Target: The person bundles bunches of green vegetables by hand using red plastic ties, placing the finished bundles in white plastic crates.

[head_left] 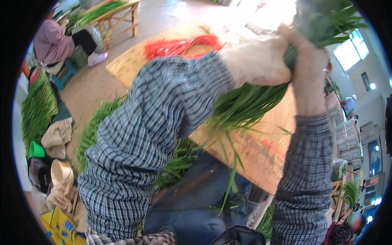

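Note:
Both hands are raised at the upper right, close together over a wooden board. My left hand (258,61) is closed around a bunch of long flat green leaves (251,101), which look like garlic chives. Against it, my right hand (309,58) grips the same bunch. One end of the bunch fans out above my right hand, partly blurred; the other hangs below my left wrist over the wooden board (245,153). The fingertips are partly hidden. Beyond my left forearm, a bundle of red plastic ties (183,46) lies on the board. A few loose leaves (234,168) dangle past its near edge.
More green leaves (98,128) are heaped left of the board. A dark blue apron (196,190) covers my lap. At far left are another leaf pile (36,107), a green cup (36,150) and a beige bucket (61,171). A seated person (53,39) is near another wooden table (113,15).

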Tool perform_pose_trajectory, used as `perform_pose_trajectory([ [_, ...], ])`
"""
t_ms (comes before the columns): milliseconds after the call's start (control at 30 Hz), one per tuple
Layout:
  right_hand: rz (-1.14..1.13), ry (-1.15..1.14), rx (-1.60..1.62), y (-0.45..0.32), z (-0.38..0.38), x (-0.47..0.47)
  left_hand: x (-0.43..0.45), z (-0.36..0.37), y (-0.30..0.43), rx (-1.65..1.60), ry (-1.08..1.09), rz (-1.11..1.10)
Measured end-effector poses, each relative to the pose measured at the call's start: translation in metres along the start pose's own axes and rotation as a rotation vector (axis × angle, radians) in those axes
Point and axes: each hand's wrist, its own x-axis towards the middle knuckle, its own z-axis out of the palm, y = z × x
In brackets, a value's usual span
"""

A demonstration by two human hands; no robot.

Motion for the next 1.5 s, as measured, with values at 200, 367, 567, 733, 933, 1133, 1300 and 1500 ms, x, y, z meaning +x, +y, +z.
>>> perform_pose_trajectory([
  [200, 0.139, 0.028, 0.064, 0.017, -0.018, 0.023, -0.091, -0.042, -0.024, 0.110, 0.238, 0.166],
  [367, 0.143, 0.154, -0.023, 0.042, -0.048, 0.051, -0.276, -0.017, -0.049, 0.454, -0.086, -0.203],
  [567, 0.129, 0.192, -0.083, 0.035, -0.026, 0.049, -0.367, 0.027, -0.091, 0.987, -0.709, -0.801],
  [733, 0.172, 0.065, -0.175, 0.000, -0.078, 0.098, -0.362, 0.001, -0.179, 0.992, -0.441, -1.071],
  [933, 0.199, 0.064, -0.328, -0.007, -0.081, 0.086, -0.358, 0.009, -0.213, 1.043, -0.455, -1.089],
  [1133, -0.180, 0.129, -0.825, 0.012, -0.037, 0.055, -0.366, 0.000, -0.157, 0.889, -0.280, -1.052],
  [1300, -0.362, 0.226, -1.243, 0.048, -0.025, 0.025, -0.358, -0.006, -0.124, 0.822, -0.148, -0.918],
  [1500, -0.207, 0.139, -0.989, 0.034, -0.025, 0.056, -0.370, 0.003, -0.088, 0.795, 0.328, -0.496],
])
